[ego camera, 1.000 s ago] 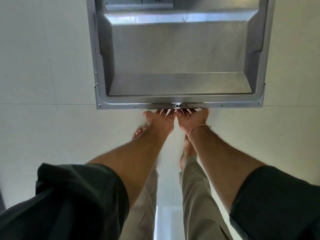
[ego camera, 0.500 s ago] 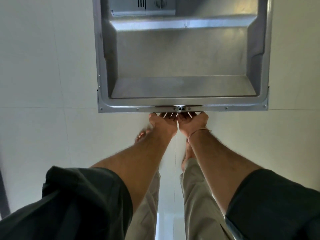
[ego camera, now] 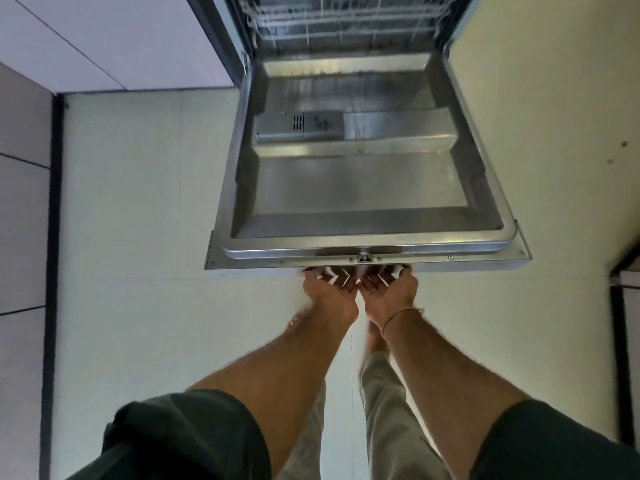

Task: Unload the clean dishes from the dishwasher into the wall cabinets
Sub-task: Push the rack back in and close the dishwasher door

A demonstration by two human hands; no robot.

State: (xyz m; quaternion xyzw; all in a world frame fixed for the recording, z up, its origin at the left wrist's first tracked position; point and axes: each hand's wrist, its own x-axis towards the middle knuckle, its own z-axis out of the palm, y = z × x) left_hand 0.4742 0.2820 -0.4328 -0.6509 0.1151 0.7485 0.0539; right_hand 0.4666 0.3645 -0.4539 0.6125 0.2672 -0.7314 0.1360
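**Dishwasher door coming down, both hands under its front edge**

The dishwasher door (ego camera: 363, 188) is lying open and close to level, its steel inner face turned up, with the detergent compartment (ego camera: 299, 126) set into the half nearer the tub. Beyond the hinge, the lower rack (ego camera: 339, 26) is showing as wire rows inside the tub; what it is carrying is too dim and cropped to tell, and no clean dish can be made out. The wall cabinets are out of frame.

The left hand (ego camera: 329, 292) and the right hand (ego camera: 389, 289) are sitting side by side beneath the door's front edge, near the latch (ego camera: 364, 258). Palms are facing up and fingers are curling under the lip, so each hand is grasping the door from below; the fingertips themselves are hidden by the metal. Holding it at the centre is probably spreading the weight evenly and keeping the door from dropping hard on its hinges.

Around this, pale floor tiles (ego camera: 138, 202) are filling the view, and the person's bare feet are standing below the arms.

The unloading proper is not yet begun; the rack looks ready to be pulled out next.
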